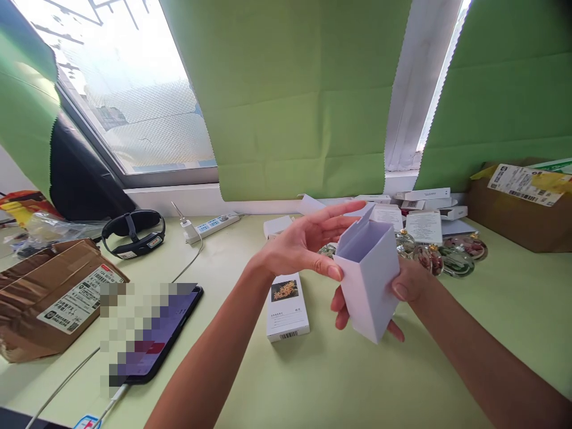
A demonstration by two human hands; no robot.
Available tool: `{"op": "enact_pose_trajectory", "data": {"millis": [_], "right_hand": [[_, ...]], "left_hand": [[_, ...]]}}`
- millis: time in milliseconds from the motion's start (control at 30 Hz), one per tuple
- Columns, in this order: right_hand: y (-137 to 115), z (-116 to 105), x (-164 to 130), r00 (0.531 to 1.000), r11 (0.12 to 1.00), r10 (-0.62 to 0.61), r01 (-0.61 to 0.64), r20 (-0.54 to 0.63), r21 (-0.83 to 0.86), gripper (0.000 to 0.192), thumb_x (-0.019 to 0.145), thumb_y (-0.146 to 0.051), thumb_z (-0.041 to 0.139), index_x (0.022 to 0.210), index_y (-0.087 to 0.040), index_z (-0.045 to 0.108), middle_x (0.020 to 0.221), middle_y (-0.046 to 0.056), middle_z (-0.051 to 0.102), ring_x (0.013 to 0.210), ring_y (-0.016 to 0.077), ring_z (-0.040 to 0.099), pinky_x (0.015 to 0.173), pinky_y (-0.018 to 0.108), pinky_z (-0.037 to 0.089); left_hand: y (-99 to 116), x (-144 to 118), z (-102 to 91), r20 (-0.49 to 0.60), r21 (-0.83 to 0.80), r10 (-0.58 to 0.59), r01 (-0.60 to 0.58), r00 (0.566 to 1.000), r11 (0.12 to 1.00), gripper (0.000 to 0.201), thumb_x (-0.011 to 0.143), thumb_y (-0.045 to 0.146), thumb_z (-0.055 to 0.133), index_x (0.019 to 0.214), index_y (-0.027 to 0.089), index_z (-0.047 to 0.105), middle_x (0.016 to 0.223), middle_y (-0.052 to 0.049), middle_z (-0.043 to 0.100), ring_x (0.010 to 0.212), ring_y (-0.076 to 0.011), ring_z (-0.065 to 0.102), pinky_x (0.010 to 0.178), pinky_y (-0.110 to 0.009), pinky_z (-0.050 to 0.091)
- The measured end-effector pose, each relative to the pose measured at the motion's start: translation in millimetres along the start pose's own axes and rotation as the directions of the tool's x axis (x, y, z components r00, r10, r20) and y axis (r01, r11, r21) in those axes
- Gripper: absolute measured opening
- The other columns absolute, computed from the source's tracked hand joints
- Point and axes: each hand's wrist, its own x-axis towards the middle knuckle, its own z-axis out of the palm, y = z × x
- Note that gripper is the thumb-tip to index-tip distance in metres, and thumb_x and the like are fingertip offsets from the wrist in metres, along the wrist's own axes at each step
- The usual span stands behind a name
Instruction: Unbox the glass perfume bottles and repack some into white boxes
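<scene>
A plain white cardboard box [370,286], tilted with its top open and a flap raised, is between my hands. My right hand [411,283] wraps around its lower part, thumb on the near right side and fingertips showing past the left side and below. My left hand [306,241] has its thumb against the box's upper left corner, while its fingers reach behind the raised flap, partly hidden. Beneath my left wrist lies a printed white box [288,313] with a flower picture. Several clear glass ornaments [456,262] rest just beyond my right hand.
Several white boxes [424,225] lie by the windowsill, beside a brown carton [518,208]. On the left are a torn carton [58,304], a phone [165,333] with a cable, a black headband device [134,233] and a power strip [214,227].
</scene>
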Motion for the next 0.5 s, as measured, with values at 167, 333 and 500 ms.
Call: {"op": "enact_pose_trajectory", "data": {"millis": [167,333,500], "right_hand": [[3.4,4.9,14.1,0.995,0.998,-0.061,0.058,0.075,0.036,0.055,0.078,-0.032,0.07,0.129,-0.02,0.054,0.121,0.016,0.065,0.104,0.0268,0.065,0.048,0.023,0.058],[2.3,0.7,6.8,0.993,0.987,-0.12,0.12,0.003,-0.103,0.053,0.081,-0.036,0.066,0.128,-0.017,0.052,0.11,0.016,0.067,0.075,0.0184,0.068,0.041,0.019,0.05],[-18.0,-0.5,-16.8,0.918,0.954,-0.192,0.091,-0.348,-0.287,0.054,0.08,-0.033,0.068,0.13,-0.019,0.051,0.114,0.015,0.064,0.077,0.0193,0.066,0.045,0.023,0.051]], "left_hand": [[0.9,-0.9,0.8,0.025,0.011,-0.014,0.013,1.0,1.0,0.095,0.06,0.036,0.086,0.144,0.029,0.041,0.14,-0.012,0.053,0.126,-0.0339,0.053,0.099,-0.044,0.048],[4.9,-3.5,-2.9,0.023,0.034,-0.039,0.039,0.999,0.999,0.09,0.066,0.036,0.082,0.145,0.03,0.039,0.137,-0.011,0.056,0.12,-0.0307,0.057,0.092,-0.04,0.051],[6.7,-8.6,-19.5,-0.138,0.343,-0.194,0.23,0.971,0.911,0.07,0.083,0.055,0.061,0.142,0.025,0.041,0.119,-0.012,0.066,0.1,-0.0233,0.064,0.082,-0.036,0.05]]}}
